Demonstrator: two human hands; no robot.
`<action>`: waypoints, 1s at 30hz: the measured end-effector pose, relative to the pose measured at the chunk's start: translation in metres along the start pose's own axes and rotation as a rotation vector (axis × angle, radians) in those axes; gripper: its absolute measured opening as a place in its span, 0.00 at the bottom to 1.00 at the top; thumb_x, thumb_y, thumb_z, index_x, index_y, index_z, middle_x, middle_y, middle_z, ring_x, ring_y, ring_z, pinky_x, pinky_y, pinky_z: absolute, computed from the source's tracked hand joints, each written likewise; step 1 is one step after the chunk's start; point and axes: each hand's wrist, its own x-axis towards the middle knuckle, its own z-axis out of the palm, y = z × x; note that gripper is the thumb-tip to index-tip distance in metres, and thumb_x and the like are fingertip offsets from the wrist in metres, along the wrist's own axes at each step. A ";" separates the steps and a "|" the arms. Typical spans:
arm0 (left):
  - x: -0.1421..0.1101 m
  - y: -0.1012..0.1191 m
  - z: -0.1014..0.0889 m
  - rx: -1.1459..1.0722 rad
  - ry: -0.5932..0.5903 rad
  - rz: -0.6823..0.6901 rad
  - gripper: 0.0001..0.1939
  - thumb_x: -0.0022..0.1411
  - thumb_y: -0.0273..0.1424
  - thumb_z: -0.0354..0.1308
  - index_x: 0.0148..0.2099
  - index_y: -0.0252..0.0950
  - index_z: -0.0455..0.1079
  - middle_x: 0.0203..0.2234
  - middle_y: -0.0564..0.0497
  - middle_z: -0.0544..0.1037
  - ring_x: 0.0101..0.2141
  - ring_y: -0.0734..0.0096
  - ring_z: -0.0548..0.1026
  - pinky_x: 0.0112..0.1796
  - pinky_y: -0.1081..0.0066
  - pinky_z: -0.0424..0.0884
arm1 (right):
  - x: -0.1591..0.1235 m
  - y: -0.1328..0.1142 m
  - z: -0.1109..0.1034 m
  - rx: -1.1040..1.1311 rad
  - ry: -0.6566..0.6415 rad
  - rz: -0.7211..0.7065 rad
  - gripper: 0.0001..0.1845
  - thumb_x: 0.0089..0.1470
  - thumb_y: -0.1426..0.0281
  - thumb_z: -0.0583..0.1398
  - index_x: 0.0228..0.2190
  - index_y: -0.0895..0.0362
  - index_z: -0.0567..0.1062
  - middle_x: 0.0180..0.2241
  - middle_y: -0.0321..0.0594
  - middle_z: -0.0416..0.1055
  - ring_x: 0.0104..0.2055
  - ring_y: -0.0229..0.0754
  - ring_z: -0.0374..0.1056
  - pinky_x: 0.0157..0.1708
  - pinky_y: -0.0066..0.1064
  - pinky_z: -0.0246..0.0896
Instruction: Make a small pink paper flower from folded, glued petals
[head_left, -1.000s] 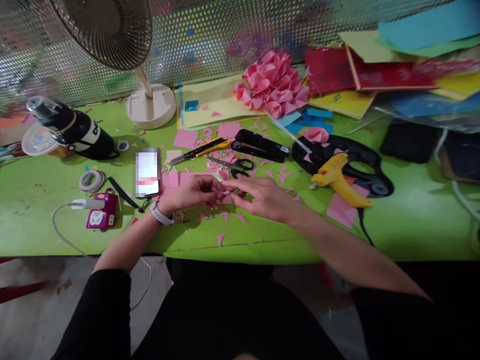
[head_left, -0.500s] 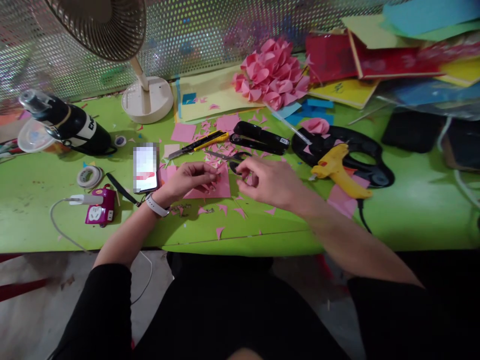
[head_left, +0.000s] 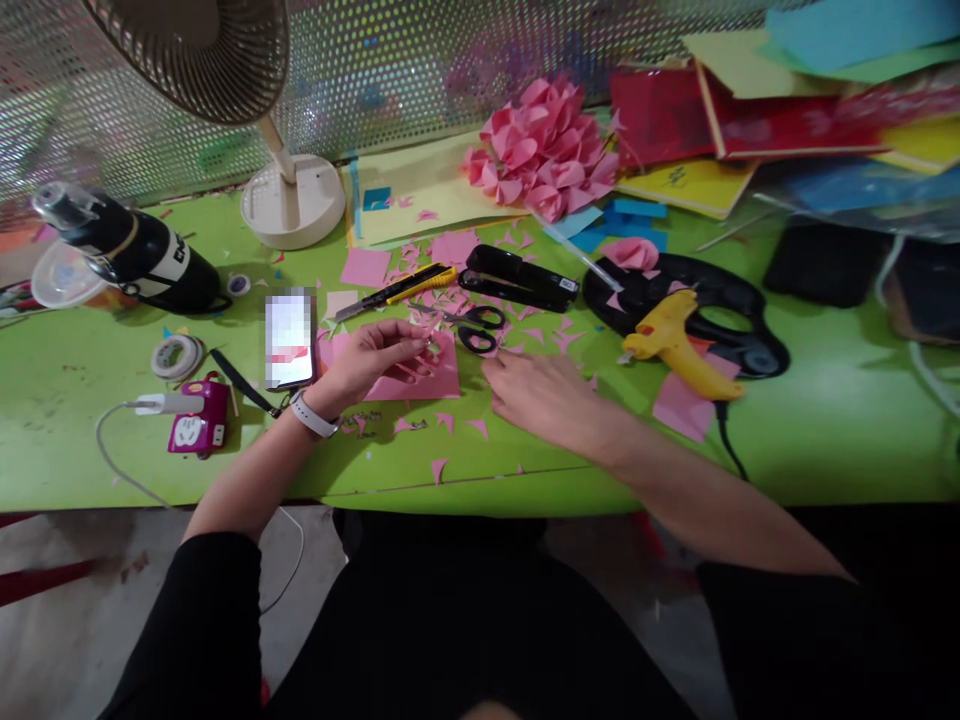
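My left hand (head_left: 384, 358), with a white band at the wrist, hovers above a pink paper sheet (head_left: 442, 372). Its thumb and fingertips are pinched around something small that I cannot make out. Lower and to the right, my right hand (head_left: 538, 395) rests against the green table, fingers bent together and tips hidden beneath. Black-handled scissors (head_left: 480, 330) lie just beyond the right fingers. Behind them are a black stapler (head_left: 519, 278) and a yellow utility knife (head_left: 420, 285). Pink paper scraps (head_left: 444, 423) are scattered around both hands.
A yellow glue gun (head_left: 679, 340) lies on a black tray-like object (head_left: 765, 345) at right. Behind stand pink paper flowers (head_left: 544, 150) and a fan (head_left: 292, 210). Leftward are a phone (head_left: 291, 335), tape roll (head_left: 176, 356), purple power adapter (head_left: 199, 420) and dark bottle (head_left: 154, 255).
My right hand has dropped toward me and slightly right, from beside the scissors down to the table, uncovering the scissor handles. My left hand has stayed almost in place.
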 end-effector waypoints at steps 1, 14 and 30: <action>0.000 0.000 0.000 0.002 0.002 0.003 0.17 0.56 0.37 0.70 0.43 0.32 0.74 0.31 0.49 0.82 0.27 0.77 0.80 0.28 0.79 0.74 | 0.002 0.004 0.001 0.014 0.022 0.015 0.15 0.55 0.82 0.55 0.42 0.65 0.77 0.37 0.55 0.77 0.29 0.46 0.71 0.23 0.35 0.57; 0.002 -0.003 -0.002 0.030 -0.004 0.021 0.15 0.58 0.35 0.69 0.43 0.32 0.75 0.30 0.49 0.81 0.28 0.77 0.79 0.30 0.77 0.76 | 0.008 0.033 -0.002 -0.012 0.051 -0.017 0.14 0.50 0.78 0.60 0.41 0.61 0.77 0.40 0.52 0.76 0.32 0.46 0.71 0.23 0.33 0.60; 0.000 -0.004 0.004 0.029 0.013 -0.006 0.16 0.57 0.37 0.69 0.44 0.33 0.74 0.32 0.49 0.81 0.28 0.78 0.78 0.32 0.76 0.76 | 0.004 0.042 -0.026 0.332 0.242 -0.146 0.15 0.63 0.75 0.53 0.42 0.56 0.79 0.42 0.47 0.77 0.43 0.47 0.74 0.43 0.38 0.69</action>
